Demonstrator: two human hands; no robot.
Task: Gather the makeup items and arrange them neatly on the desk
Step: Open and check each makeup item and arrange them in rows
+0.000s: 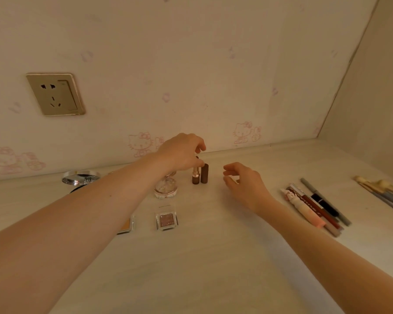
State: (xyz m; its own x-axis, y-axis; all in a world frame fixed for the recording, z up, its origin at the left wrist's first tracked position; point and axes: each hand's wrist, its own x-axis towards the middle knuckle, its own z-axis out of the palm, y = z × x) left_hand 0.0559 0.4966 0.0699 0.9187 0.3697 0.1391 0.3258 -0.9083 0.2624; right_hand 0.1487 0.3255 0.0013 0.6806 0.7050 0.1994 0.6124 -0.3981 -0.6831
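Both forearms enter from the bottom edge, left forearm (77, 223) and right forearm (327, 257), reaching forward over the bench (202, 268).

Left hand (182, 152): fingers (196, 163) curled down and pinching the top of the lipstick (195, 176). Lipstick is upright on the bench, mid-frame, near the back wall. Brown tube (204, 173) also stands upright, just beside the lipstick on its right; can't tell if they touch.

Right hand (243, 182): hovers right of the brown tube, apart from it. Fingers (228, 172) loosely curled, spread, holding nothing.

Outward from there:
- round glitter compact (166, 189) left of and slightly nearer than the lipstick, partly under the left hand
- square eyeshadow pan (166, 219) nearer again, roughly in line with the compact
- orange pan (126, 225) left of that, half hidden by the left forearm
- round mirror (81, 177) far left by the wall, partly behind the forearm
- row of pencils and liners (315, 207) lying side by side, right of the right hand
- brushes (381, 191) at the far right edge, well apart from the lipstick

Wall socket (55, 94) sits upper left on cartoon-cat wallpaper (245, 132).
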